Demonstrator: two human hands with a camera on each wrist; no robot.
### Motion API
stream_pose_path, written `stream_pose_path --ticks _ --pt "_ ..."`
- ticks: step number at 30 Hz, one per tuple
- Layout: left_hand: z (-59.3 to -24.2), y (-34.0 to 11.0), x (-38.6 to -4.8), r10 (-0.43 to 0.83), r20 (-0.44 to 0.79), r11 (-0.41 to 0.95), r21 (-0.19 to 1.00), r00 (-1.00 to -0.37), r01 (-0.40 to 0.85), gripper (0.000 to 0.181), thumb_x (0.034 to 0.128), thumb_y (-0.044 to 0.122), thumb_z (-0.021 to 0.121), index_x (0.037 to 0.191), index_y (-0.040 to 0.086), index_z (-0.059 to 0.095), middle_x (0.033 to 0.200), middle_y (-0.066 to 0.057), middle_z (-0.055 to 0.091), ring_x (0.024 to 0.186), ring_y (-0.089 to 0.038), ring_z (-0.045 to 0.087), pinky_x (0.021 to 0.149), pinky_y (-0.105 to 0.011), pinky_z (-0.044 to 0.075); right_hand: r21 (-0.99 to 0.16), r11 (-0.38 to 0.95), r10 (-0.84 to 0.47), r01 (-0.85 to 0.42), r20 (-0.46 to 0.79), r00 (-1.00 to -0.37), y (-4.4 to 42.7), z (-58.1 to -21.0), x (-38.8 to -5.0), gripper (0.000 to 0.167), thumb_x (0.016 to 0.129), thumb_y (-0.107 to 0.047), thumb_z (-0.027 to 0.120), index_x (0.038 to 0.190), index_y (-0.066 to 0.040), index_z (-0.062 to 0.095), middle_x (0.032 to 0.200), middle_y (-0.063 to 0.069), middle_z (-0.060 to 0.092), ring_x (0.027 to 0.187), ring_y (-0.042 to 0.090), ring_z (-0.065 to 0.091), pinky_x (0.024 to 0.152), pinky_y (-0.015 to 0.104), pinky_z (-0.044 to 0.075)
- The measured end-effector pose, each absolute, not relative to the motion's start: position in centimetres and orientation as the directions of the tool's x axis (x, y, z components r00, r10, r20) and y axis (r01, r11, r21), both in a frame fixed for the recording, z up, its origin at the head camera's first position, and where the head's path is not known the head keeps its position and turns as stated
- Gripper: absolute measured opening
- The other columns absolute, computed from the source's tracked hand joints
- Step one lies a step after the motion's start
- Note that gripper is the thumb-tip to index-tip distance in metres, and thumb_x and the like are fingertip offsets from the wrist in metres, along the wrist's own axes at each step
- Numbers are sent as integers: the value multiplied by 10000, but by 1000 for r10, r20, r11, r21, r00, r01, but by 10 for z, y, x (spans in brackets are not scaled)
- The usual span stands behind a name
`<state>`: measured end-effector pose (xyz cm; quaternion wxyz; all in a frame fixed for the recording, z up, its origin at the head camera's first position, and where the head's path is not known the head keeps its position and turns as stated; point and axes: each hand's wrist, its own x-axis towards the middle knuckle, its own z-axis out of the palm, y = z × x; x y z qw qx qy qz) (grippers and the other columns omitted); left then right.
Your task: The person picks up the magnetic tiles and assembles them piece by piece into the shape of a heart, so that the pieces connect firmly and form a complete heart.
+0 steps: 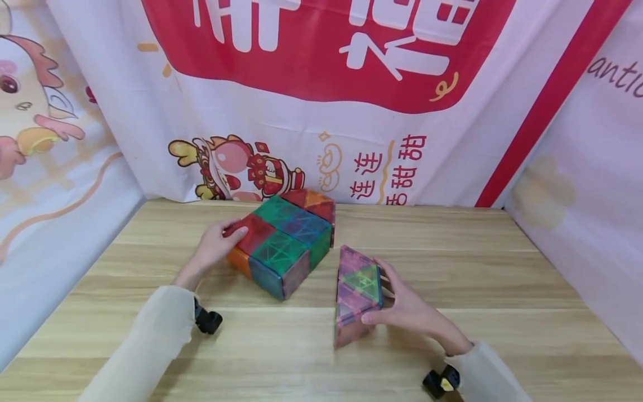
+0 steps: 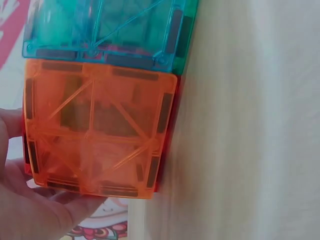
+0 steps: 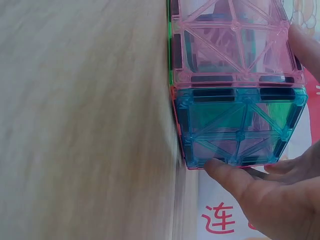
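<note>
A boxy block of see-through magnetic tiles [image 1: 281,254] in red, green, blue and orange lies on the wooden table. My left hand [image 1: 217,241] grips its left corner, thumb on the red top tile and fingers at the side; an orange side tile [image 2: 95,130] fills much of the left wrist view. Right of it, apart from it, is a smaller triangular magnetic-tile piece [image 1: 355,287] with pink, purple and yellow-green tiles on top. My right hand [image 1: 404,304] holds this piece from the right, thumb at the near end and fingers at the far side. A teal tile [image 3: 240,127] shows close up in the right wrist view.
Behind the larger block, against its far side, is a red and orange tile section [image 1: 316,204]. A printed cloth [image 1: 281,117] hangs along the table's back edge, with more cloth at both sides. The wooden tabletop [image 1: 452,240] stretches around the pieces.
</note>
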<state>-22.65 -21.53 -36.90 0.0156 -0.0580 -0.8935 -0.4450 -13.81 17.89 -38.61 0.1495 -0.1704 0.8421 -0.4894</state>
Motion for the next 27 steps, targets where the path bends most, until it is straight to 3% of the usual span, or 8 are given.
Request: stream_pose_path --ticks 13,21,27 --pt "-373 -195 -173 65 36 599 798 -997 68 566 963 378 528 1325 -49 448 1247 -239 521 1077 -335 526 911 -432 484 -904 402 -412 -142 -41 -910 168 -398 -159 1086 751 -313 808 1521 -128 64 1540 238 187 1394 459 242 1082 527 318" --pt "-372 -175 -152 22 6 580 814 -1000 17 580 926 425 577 1284 -8 435 1219 -204 564 1051 -285 564 859 -371 493 -910 371 -445 -183 -1 -895 170 -398 -170 1073 778 -317 786 1520 -109 39 1538 254 161 1392 486 218 1083 565 289" --pt "-370 -165 -143 0 -25 544 839 -1000 -21 616 922 392 593 1323 -18 370 1256 -217 530 1117 -322 553 919 -429 489 -938 289 -494 -191 25 -869 180 -399 -179 1062 800 -286 771 1526 -102 20 1557 242 105 1409 483 163 1101 571 235"
